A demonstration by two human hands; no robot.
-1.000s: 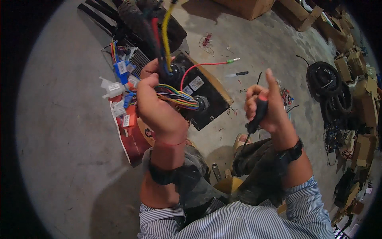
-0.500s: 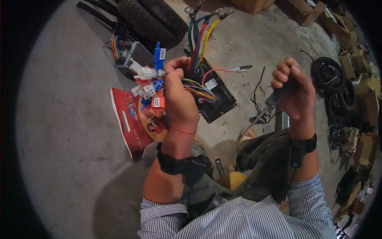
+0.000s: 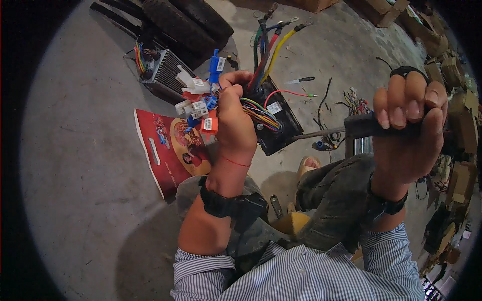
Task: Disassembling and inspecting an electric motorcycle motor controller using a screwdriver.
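My left hand (image 3: 235,120) is closed around the wire bundle of a black motor controller (image 3: 289,113), holding it up off the floor. Blue (image 3: 216,67), white (image 3: 193,83) and orange (image 3: 210,125) plug connectors stick out left of that hand. Thick cables with ring lugs, one of them yellow (image 3: 281,44), rise from the controller's far end, and a thin red wire (image 3: 286,92) reaches right. A screwdriver (image 3: 369,126) with a dark handle is gripped in my right hand (image 3: 409,135). Its shaft points left, with the tip at the controller's right edge; contact is unclear.
Left of the controller lie a finned metal unit (image 3: 168,75), a dark tyre (image 3: 188,30) and a red bag (image 3: 165,150). A knife (image 3: 301,80) and loose wires (image 3: 356,103) rest on the floor ahead. Cardboard boxes (image 3: 379,12) line the far right.
My right hand has turned and moved right, swinging the screwdriver tip up to the controller's edge. My left hand and the controller have shifted slightly right.
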